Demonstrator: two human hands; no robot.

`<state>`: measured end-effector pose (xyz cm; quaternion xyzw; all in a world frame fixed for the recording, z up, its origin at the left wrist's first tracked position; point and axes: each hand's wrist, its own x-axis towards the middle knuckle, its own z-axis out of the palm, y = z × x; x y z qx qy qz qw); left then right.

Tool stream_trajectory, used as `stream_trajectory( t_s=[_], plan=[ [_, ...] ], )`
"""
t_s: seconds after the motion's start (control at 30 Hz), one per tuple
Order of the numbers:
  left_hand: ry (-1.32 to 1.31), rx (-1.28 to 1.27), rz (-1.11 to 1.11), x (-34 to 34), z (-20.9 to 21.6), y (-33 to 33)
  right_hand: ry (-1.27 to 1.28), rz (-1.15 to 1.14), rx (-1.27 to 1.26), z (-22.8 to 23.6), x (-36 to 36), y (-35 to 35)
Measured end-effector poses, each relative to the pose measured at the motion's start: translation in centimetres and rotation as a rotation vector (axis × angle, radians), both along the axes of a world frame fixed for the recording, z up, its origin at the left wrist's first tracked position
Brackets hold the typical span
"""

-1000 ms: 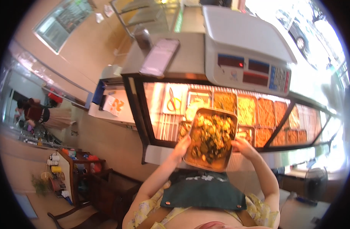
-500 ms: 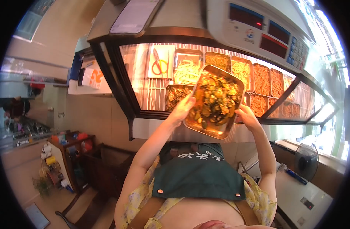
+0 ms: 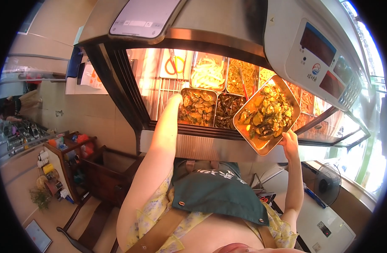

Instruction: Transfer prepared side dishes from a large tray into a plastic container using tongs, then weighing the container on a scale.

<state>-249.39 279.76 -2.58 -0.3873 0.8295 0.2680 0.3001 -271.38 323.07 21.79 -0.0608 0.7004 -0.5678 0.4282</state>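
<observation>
The right hand (image 3: 290, 144) pinches a food pan (image 3: 265, 146) by its near right edge above the case (image 3: 197, 143), likely needing to keep it level while the left hand (image 3: 175, 102) reaches the left tray (image 3: 216, 105), its grip hidden.

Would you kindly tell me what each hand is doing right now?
Left hand: at the food tray's left edge; whether it grips cannot be told.
Right hand: closed, holding the raised tray by its edge.
</observation>
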Motion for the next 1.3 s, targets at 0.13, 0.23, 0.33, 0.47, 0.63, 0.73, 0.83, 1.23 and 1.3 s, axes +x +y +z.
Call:
stream_trajectory(
  t_s=[0.13, 0.23, 0.33, 0.47, 0.63, 0.73, 0.83, 1.23, 1.3],
  plan=[
    [-0.022, 0.060, 0.036, 0.7, -1.3, 0.3, -0.007, -0.031, -0.031, -0.7, -0.6, 0.0],
    [-0.052, 0.110, 0.060, 1.5, -2.2, 0.0, -0.030, -0.042, -0.055, -0.8, -0.5, -0.7],
    [-0.082, 0.153, 0.095, 1.5, -2.8, -0.4, -0.045, -0.037, -0.027, -1.2, -0.9, -1.2],
    [-0.111, 0.197, 0.164, 2.3, -3.1, -1.5, -0.042, 0.023, 0.014, -3.1, -2.6, -1.5],
    [0.067, 0.220, 0.368, 0.9, 4.4, -0.9, 0.023, 0.064, 0.045, -4.8, -4.1, -2.1],
    [0.220, 0.194, 0.464, 0.3, 7.4, -2.6, 0.072, 0.122, 0.103, -6.1, -5.9, -2.9],
    [0.251, 0.171, 0.554, -0.5, 9.2, -4.4, 0.083, 0.170, 0.114, -7.5, -7.2, -2.8],
    [0.764, 0.432, 0.828, -3.4, 19.0, -5.0, 0.027, 0.448, 0.269, -16.7, -4.1, -9.4],
    [0.759, 0.403, 0.865, -2.3, 19.9, -5.0, -0.015, 0.508, 0.238, -17.8, -1.6, -12.5]
  ],
)
